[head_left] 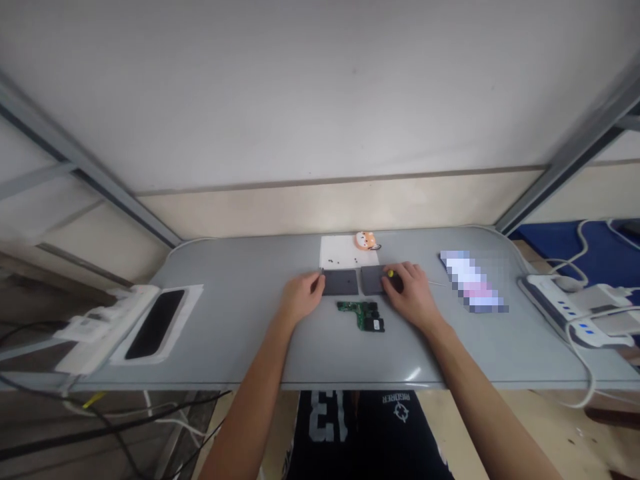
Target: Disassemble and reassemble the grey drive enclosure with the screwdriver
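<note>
2 dark flat panels side by side, approx ctr of grey tabletop; 1 green PCB at their 6 o'clock. L hand at 9, by panel edge, can't tell if gripping; R hand at 3, grasping 1 screwdriver. Pale wall at 12.

The circuit board is green and black, the panels dark grey, the sheet white.

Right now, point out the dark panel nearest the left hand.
The left panel, its edge by the left hand; the other panel lies by the right hand.
</note>
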### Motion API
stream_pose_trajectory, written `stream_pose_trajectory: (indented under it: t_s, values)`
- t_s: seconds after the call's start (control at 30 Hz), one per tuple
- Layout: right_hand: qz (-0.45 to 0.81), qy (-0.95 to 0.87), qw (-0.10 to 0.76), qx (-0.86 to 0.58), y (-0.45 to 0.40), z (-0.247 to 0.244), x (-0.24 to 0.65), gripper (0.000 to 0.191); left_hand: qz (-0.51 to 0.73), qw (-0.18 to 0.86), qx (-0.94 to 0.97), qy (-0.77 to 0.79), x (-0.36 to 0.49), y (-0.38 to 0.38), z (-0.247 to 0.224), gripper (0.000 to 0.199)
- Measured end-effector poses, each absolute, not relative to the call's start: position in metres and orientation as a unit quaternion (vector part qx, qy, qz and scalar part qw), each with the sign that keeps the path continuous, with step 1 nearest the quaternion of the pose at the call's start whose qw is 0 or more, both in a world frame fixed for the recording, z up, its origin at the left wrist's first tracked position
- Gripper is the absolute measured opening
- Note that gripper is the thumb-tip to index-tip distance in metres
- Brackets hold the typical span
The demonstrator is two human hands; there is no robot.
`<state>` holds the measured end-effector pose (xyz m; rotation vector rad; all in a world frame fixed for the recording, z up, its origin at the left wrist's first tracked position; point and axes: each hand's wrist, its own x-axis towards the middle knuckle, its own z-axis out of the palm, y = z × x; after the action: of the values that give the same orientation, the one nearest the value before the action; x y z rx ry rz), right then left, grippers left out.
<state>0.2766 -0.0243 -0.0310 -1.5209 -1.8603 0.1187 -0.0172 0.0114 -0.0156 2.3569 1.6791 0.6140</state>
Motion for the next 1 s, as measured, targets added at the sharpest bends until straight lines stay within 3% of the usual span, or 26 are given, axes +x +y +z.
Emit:
stream_pose_trajectory:
  t_s: [0.87, 1.0]
  values:
    - [0.051, -0.723, 0.364, -0.584, -0.0261, -0.0274, 0.2725, 0.011, 0.204, 0.090, 0.799, 0.558, -0.0193, 0.0138, -0.0166, 0.039]
    - [0.049, -0.725, 0.358, -0.586, -0.0252, -0.0281, 0.2730, 0.011, 0.268, 0.063, 0.784, 0.556, -0.0187, 0.0098, -0.0108, 0.039]
